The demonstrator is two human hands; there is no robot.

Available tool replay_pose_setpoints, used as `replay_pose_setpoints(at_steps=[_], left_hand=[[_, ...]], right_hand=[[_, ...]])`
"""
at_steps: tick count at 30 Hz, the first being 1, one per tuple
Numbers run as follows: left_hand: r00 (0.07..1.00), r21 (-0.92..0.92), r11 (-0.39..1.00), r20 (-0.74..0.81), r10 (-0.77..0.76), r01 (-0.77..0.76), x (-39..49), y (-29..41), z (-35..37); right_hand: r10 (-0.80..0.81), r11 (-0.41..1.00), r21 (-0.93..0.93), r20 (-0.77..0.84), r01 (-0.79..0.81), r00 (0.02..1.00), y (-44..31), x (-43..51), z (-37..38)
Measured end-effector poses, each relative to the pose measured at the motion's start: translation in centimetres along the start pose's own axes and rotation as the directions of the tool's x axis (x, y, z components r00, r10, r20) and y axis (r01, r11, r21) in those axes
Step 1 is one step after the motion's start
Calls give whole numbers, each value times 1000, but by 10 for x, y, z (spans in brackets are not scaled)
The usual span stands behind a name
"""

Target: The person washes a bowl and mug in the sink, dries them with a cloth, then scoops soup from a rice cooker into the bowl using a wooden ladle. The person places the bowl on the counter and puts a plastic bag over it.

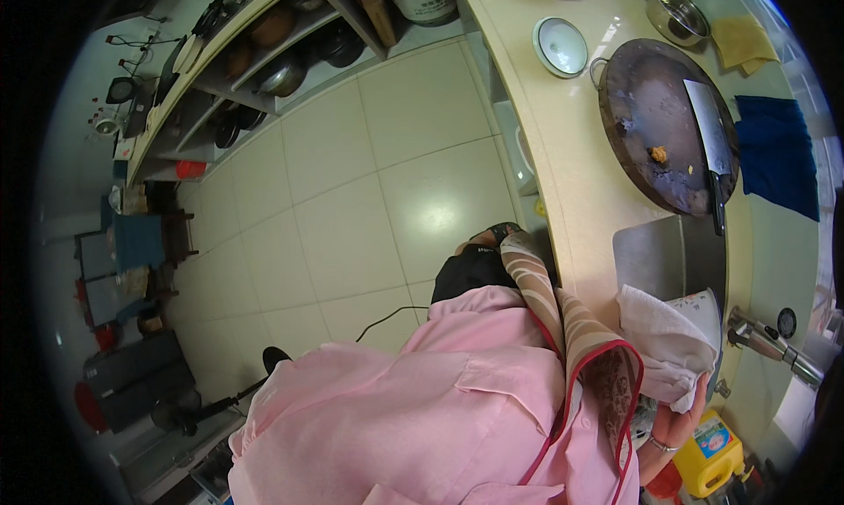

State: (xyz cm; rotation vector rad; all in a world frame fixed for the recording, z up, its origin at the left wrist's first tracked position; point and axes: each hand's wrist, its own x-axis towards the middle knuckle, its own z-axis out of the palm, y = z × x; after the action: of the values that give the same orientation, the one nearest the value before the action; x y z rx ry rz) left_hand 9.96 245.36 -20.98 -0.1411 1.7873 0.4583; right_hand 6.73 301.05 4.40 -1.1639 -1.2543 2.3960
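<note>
My right hand [684,399], with a metal band at its wrist, holds a white cloth [666,353] against a white bowl [704,310] with a leaf pattern near its rim. The cloth covers much of the bowl, and some of my fingers are hidden by it. Bowl and cloth are over the near end of the steel sink [649,248]. A metal faucet [768,340] is just beyond the bowl. My left hand is out of view. A striped apron [587,320] with red edging hangs between my pink shirt and the counter.
A round chopping board [649,103] bears a cleaver [709,129] and a small orange-brown food piece [658,153]. Around it are a lidded white dish [560,47], a steel pot [678,14], a yellow cloth [745,43] and a blue cloth [778,152]. A yellow jug [709,455] stands beside the sink.
</note>
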Motion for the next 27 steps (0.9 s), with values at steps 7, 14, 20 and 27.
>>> replay_pose_setpoints(at_steps=[7, 14, 20, 27], left_hand=[[1000, 26, 1000, -11, -15, 15, -3, -1, -2], [999, 204, 979, 46, 2, -11, 12, -16, -26], [973, 783, 621, -113, 202, -38, 11, 127, -166], [303, 41, 303, -9, 953, -952, -61, 402, -167]], right_hand=[[-18, 1000, 13, -28, 18, 999, 3, -1, 1], [-147, 989, 12, -134, 150, 980, 5, -3, 2], [-266, 960, -70, 84, 272, 960, -3, -6, 17], [-379, 924, 113, 136, 366, 915, -10, -14, 45]])
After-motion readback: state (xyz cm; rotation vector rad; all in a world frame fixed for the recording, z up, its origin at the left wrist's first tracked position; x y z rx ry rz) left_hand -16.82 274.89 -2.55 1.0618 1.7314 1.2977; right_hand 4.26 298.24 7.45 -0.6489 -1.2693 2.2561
